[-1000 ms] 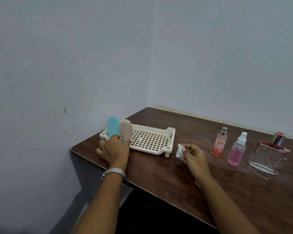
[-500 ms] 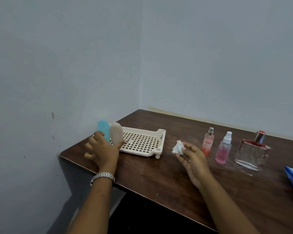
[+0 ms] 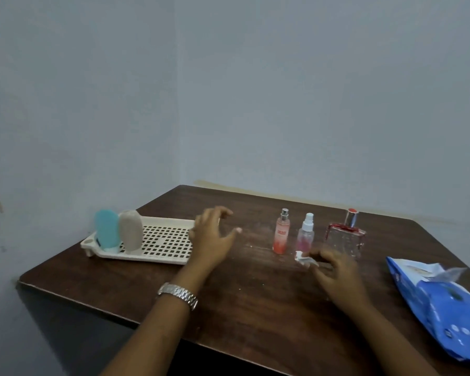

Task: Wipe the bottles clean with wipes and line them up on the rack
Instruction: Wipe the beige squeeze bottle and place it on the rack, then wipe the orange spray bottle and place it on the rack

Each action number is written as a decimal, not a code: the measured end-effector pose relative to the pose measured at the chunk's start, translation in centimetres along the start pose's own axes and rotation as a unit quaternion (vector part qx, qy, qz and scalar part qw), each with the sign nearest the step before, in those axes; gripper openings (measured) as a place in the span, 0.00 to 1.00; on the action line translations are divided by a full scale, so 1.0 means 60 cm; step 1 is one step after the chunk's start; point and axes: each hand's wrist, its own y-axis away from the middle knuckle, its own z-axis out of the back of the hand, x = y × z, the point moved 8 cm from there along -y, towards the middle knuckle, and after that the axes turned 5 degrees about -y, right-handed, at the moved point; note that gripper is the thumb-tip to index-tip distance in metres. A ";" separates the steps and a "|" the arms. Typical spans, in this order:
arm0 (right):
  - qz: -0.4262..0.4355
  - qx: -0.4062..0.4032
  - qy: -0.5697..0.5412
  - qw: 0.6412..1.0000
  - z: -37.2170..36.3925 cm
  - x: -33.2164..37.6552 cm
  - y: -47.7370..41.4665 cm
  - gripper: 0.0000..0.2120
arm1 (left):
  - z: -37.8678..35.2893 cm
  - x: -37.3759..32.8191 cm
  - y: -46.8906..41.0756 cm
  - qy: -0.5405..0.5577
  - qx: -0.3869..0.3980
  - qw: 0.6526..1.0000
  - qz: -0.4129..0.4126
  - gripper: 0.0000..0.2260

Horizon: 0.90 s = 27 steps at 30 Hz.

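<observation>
Task is sitting partway, roughly two of five done. Blue bottle [image 3: 106, 230] and beige bottle [image 3: 130, 229] are standing upright, caps down, side by side and touching at the left end of the rack [image 3: 160, 219], so those two are reading as placed. The rest of the rack grid is holding nothing.

Three are waiting in a row on the surface [image 3: 255, 308], well right of the rack: orange spray bottle [image 3: 281, 232], pink spray bottle [image 3: 305, 234] just beside it, then the square perfume bottle [image 3: 345, 237]. All are upright and none is being held.

Left hand [image 3: 210, 237] is hovering over the rack's right end, fingers spread and loosely bent, gripping nothing. Right hand [image 3: 334, 270] is sitting low, just in front of the pink spray bottle, fingers curled. It is motion-blurred, but it is probably pinching the crumpled wipe [image 3: 303, 259] at the fingertips, with the wipe down at the surface.

Wipes pack [image 3: 445, 302] is lying open at the far right, so fresh wipes are within reach.

Left to do: wiping the three standing bottles and lining them up beside the first two. One of the spray bottles is looking like the likely next pick.
</observation>
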 end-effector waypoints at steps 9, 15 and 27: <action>0.097 0.015 0.078 0.992 -0.023 -0.008 0.000 0.09 | -0.179 -0.050 -0.041 0.111 0.152 0.982 0.030 0.21; 0.103 0.022 0.089 0.990 -0.031 -0.018 -0.010 0.08 | -0.204 -0.064 -0.054 0.139 0.142 0.978 0.059 0.14; 0.104 0.012 0.081 0.991 -0.028 -0.026 -0.024 0.08 | -0.206 -0.071 -0.068 0.269 0.129 0.947 0.117 0.13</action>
